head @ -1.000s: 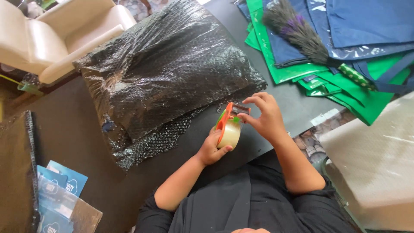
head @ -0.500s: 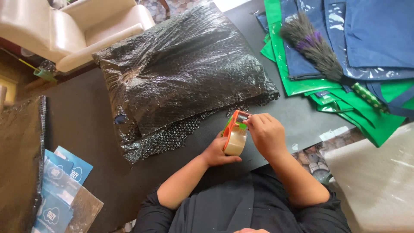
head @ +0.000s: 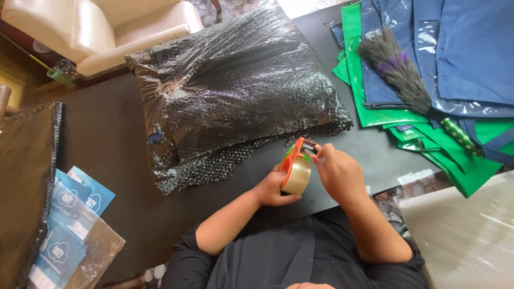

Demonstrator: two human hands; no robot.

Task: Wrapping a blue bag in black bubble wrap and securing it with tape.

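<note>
Head view shows my left hand [head: 276,190] wrapped around a tape dispenser [head: 296,167], orange frame with a tan roll of tape, held just above the dark table [head: 107,155] near its front edge. My right hand [head: 337,171] is pinched together at the dispenser's top end, fingertips [head: 317,152] on the cutter where the loose tape end sits. Compared with a second ago, both hands have drifted slightly away from the bubble-wrapped bundle [head: 235,91], and the right hand has closed in tighter on the dispenser's tip. I judge that the tape end is being picked free, so nothing has gone onto the wrap yet. The bundle lies on the table just beyond the hands, its open flap of wrap trailing toward me. Green and blue bags [head: 428,64] with a feather duster [head: 399,75] lie to the right, blue leaflets [head: 69,208] to the left.
</note>
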